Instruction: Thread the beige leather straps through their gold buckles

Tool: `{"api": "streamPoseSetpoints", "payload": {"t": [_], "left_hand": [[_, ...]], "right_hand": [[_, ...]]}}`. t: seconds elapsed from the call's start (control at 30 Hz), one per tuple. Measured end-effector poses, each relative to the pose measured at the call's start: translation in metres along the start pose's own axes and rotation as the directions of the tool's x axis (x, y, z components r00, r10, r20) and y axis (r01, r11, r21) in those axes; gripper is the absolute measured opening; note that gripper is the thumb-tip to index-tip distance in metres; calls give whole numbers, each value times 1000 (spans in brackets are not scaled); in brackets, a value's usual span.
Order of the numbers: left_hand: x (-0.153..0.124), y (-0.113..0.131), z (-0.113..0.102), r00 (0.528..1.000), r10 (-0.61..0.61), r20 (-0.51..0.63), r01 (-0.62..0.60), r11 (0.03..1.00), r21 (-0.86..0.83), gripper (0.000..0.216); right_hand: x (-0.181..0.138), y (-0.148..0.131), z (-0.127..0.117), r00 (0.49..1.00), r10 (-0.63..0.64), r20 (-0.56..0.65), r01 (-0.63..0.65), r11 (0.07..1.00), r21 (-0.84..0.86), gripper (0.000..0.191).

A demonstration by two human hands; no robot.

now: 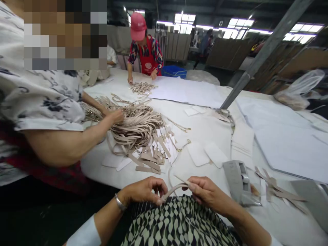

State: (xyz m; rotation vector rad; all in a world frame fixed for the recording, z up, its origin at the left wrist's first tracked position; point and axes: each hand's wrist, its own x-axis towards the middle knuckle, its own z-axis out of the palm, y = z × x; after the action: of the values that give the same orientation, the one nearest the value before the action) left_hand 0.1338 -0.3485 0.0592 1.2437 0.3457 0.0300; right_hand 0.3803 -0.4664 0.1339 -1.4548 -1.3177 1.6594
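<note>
A thin beige strap [176, 187] runs between my two hands above my lap, at the front edge of the table. My left hand [147, 191], with a bracelet at the wrist, pinches one end of it. My right hand [205, 192] grips the strap farther along, its fingers closed and partly hidden. Part of the strap trails onto the table, towards gold clasps [189, 141]. Beyond my left hand lie cut beige strips [156, 159] beside a large heap of beige straps [135, 124].
At the left a co-worker's hand [115, 117] reaches into the heap. Another person in a red apron [148, 56] handles a small pile [142, 88]. A grey tape dispenser [237, 181] stands at my right, near a slanted metal post [246, 73] and white sheets [289, 136].
</note>
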Motion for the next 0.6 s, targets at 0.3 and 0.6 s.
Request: {"api": "streamPoseSetpoints", "payload": {"t": [0.3, 0.6], "left_hand": [[2, -8, 32, 995, 23, -98, -31, 996, -85, 43], [-2, 15, 37, 950, 134, -283, -3, 908, 419, 26]], "right_hand": [[6, 2, 0, 972, 5, -234, 22, 993, 112, 42], [-5, 7, -19, 996, 59, 64, -60, 998, 17, 34]]}}
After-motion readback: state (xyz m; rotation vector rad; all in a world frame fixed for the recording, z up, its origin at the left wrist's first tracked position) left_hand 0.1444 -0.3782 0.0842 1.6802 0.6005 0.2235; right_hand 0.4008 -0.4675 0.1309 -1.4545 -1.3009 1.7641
